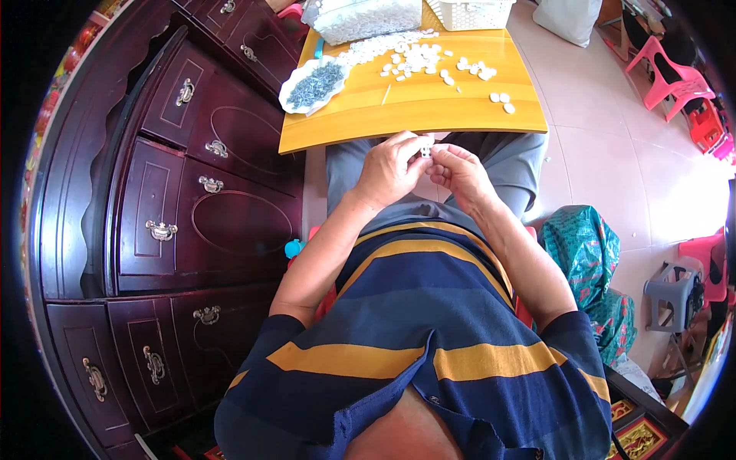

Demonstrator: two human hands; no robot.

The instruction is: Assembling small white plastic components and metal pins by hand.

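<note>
Just off the near edge of a yellow wooden table (pixel 460 107), my two hands meet over my lap. Between the fingertips of my left hand (pixel 392 167) is a small white piece (pixel 426 152) with dark spots or holes; its exact kind is too small to tell. My right hand (pixel 460 172) pinches at the same piece from the other side. On the table lie many small round white pieces (pixel 418 60), with a few apart near the right edge. At the table's left corner, a white scalloped dish (pixel 338 92) holds a heap of small grey-blue bits (pixel 316 83).
A clear container (pixel 368 23) of white pieces and a white basket (pixel 475 15) stand at the table's far side. Dark wooden cabinets (pixel 230 222) line my left. To my right are green wrapped bags (pixel 583 249), a grey stool (pixel 671 295) and pink chairs (pixel 675 77).
</note>
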